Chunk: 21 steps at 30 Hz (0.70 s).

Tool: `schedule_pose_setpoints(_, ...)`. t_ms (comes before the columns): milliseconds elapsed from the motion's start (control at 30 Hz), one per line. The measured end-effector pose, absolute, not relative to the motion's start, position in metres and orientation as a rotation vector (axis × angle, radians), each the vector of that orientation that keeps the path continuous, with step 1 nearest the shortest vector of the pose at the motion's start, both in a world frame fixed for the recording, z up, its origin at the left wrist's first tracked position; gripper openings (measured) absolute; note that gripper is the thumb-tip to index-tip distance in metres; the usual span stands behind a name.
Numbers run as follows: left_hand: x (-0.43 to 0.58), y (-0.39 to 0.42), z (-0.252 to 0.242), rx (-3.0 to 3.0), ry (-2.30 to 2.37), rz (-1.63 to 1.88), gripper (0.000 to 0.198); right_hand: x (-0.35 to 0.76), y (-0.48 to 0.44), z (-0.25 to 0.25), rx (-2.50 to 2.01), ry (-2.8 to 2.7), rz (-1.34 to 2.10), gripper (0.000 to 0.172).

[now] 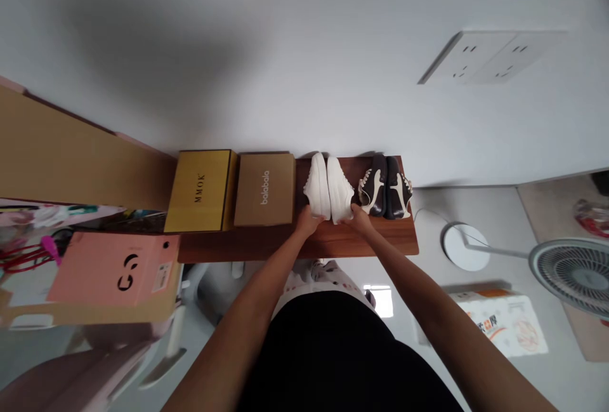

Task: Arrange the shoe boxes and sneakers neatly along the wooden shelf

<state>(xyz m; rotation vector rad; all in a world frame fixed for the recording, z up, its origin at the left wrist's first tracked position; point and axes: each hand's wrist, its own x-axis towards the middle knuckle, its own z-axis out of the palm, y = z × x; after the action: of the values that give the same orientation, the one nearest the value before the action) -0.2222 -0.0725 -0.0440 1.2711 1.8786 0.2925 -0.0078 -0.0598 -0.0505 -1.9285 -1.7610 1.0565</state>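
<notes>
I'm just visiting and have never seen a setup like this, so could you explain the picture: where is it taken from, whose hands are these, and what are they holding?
There is no machine here: these are a person's own bare hands. The one picture comes from a camera worn on that person's head, looking forward and down, so the arms reach in from the bottom. The left hand and right hand hold the white shoes, one hand at the near end of each, at a wooden board by the wall. On the board, to the right, are dark shoes; to the left sit a brown box and a yellow box.
</notes>
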Motion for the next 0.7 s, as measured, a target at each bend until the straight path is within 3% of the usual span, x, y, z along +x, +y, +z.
schedule_pose_setpoints(433,-0.211,-0.066,-0.002,1.784,1.763,-0.009,0.033,-0.010,-0.058,-0.019,-1.824,-2.244,0.971,0.024)
schedule_pose_setpoints(700,-0.197,-0.074,-0.003,1.686,1.777,0.188,0.026,-0.038,-0.050,0.010,-1.899,-2.751,0.844,0.034)
